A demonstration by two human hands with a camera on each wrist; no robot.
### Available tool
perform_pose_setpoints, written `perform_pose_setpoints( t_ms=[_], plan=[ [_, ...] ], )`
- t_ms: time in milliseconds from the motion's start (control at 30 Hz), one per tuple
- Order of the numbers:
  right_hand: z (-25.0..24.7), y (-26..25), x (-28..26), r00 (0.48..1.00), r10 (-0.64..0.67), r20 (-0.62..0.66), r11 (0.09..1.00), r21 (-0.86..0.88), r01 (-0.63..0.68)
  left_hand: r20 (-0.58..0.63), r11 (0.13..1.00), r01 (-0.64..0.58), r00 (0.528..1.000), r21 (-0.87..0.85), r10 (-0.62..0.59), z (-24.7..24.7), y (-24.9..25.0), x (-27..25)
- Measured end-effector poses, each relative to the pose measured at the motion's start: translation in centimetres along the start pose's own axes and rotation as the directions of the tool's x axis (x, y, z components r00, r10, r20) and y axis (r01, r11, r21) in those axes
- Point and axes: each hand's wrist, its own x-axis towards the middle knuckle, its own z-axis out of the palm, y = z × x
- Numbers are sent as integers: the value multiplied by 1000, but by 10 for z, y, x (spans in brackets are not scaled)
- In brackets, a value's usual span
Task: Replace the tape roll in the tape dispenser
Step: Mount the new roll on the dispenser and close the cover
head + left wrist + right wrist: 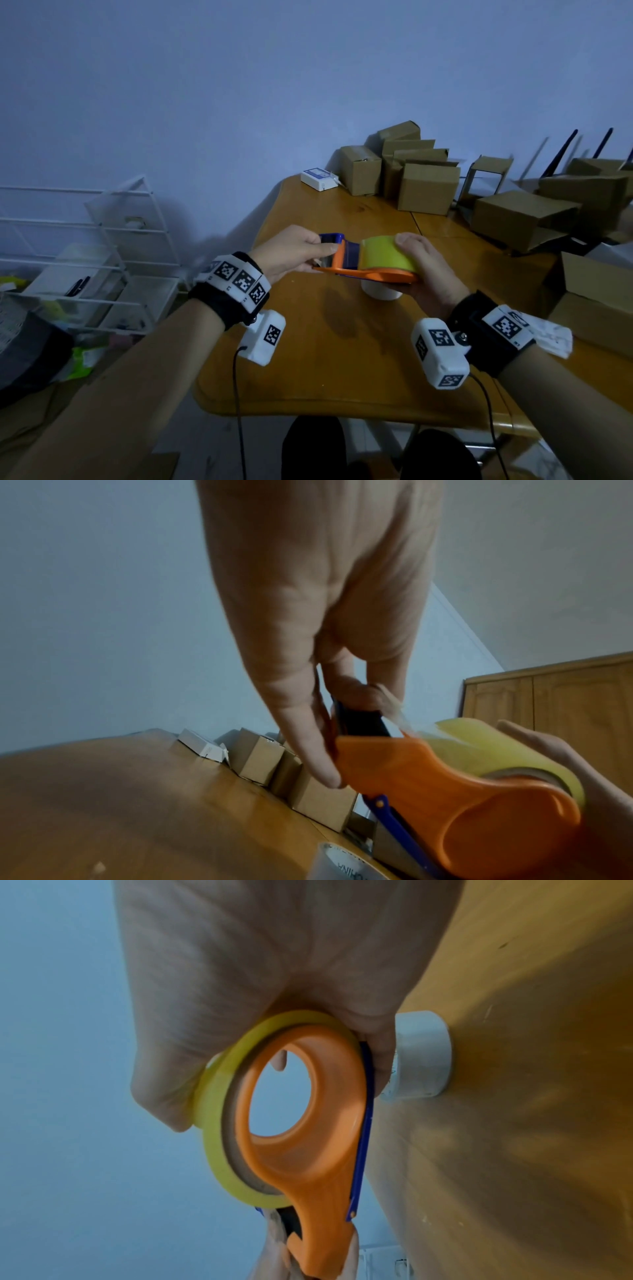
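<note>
An orange and blue tape dispenser point(373, 272) point(455, 799) point(301, 1150) is held above the wooden table, with a yellow tape roll point(385, 258) point(486, 750) point(219, 1096) seated in its round end. My right hand point(428, 270) point(240, 974) wraps round the roll and that end. My left hand point(291, 253) point(325, 615) pinches the blue cutter end, where a strip of clear tape point(397, 712) runs from the roll. A white roll point(380, 291) point(421, 1056) stands on the table just under the dispenser.
Several cardboard boxes point(424, 185) crowd the table's point(325, 359) back and right side. A small white device point(318, 178) lies at the far edge. A white wire rack point(102, 246) stands left of the table. Paper point(555, 337) lies by my right wrist.
</note>
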Motion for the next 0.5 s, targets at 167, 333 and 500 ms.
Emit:
perform_pose_setpoints(
  t_ms=[167,333,500],
  plan=[
    [1,-1,-2,1000,-14,6,1000,-21,14,3,1000,2,1000,5,-2,-2,2,-1],
    [4,3,-4,1000,2,-1,1000,-13,-2,-20,999,-2,1000,36,3,0,-1,-2],
    [4,2,-9,1000,8,-11,1000,-16,-8,-9,991,-45,999,126,46,1,-4,-1]
  ],
)
